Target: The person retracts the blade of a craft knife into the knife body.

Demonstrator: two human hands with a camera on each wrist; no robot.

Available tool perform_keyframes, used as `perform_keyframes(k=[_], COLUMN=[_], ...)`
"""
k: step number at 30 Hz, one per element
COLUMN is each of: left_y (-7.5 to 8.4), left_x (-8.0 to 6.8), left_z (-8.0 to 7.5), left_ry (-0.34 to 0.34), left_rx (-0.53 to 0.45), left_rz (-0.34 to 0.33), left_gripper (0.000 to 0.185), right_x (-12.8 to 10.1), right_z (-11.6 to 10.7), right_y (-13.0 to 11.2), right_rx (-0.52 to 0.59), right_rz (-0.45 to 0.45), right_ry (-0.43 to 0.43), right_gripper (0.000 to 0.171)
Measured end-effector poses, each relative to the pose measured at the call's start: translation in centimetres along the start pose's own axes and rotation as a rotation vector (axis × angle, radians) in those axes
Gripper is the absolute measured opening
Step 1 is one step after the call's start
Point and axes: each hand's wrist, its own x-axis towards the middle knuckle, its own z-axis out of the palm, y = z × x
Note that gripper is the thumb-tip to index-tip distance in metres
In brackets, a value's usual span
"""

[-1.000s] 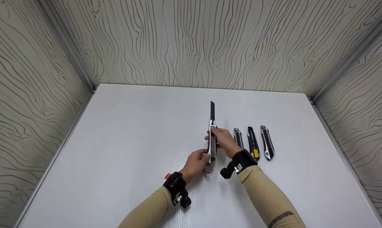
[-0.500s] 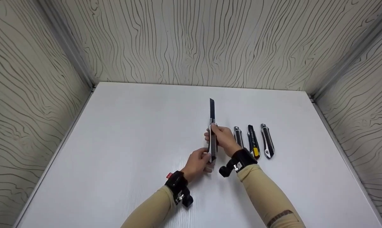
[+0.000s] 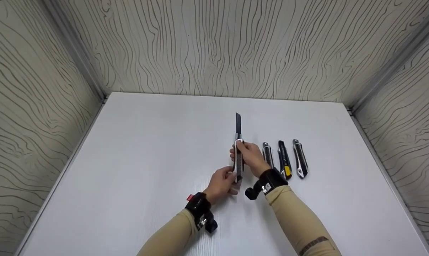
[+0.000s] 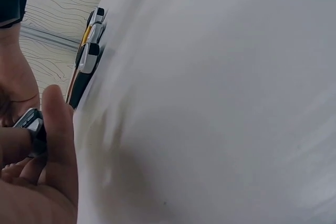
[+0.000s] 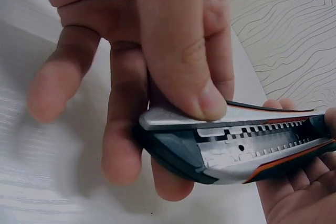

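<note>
Both hands hold one utility knife (image 3: 239,161) above the white table (image 3: 146,156), its dark blade (image 3: 238,124) extended away from me. My left hand (image 3: 222,183) pinches the knife's rear end (image 4: 32,129). My right hand (image 3: 249,155) grips the body near the front, thumb pressing on the top of the knife (image 5: 236,145), where the notched metal track shows. The handle is grey with silver and orange trim.
Three closed utility knives lie side by side right of the hands: a silver-black one (image 3: 267,154), a black-yellow one (image 3: 284,160) and a silver-black one (image 3: 300,159). The same knives (image 4: 86,56) show in the left wrist view. Wood-grain walls enclose the table on three sides.
The blade tip sits slightly closer to the handle than half a second ago. Both hands keep their hold and have barely shifted.
</note>
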Motion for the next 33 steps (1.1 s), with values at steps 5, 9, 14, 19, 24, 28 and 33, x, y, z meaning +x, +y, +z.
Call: perform_keyframes(k=[5,9,14,19,24,28,33], left_y=[0.10,0.08,-0.02,-0.05,-0.02,0.03,0.01], left_x=[-0.03,0.00,0.07,0.10,0.08,0.00,-0.05], left_z=[0.03,0.03,0.05,0.09,0.09,0.06,0.00], left_ry=[0.011,0.016,0.023,0.028,0.028,0.028,0.029], left_rx=[0.000,0.010,0.010,-0.001,-0.007,0.003,0.009], left_rz=[-0.003,-0.011,-0.018,-0.021,-0.018,-0.003,0.013], left_gripper=[0.033,0.033,0.034,0.034,0.034,0.035,0.035], right_x=[-0.05,-0.11,-0.20,-0.21,-0.17,-0.17,-0.16], right_z=[0.06,0.07,0.06,0.04,0.00,-0.01,-0.01], right_y=[0.05,0.05,0.03,0.06,0.17,0.20,0.20], right_rx=[0.012,0.003,0.008,0.024,0.018,0.018,0.027], right_rz=[-0.004,-0.010,-0.019,-0.026,-0.024,-0.025,-0.025], right_ry=[-0.001,-0.001,-0.022,-0.033,-0.032,-0.037,-0.043], right_gripper=[0.040,0.040,0.039,0.039,0.038,0.037,0.037])
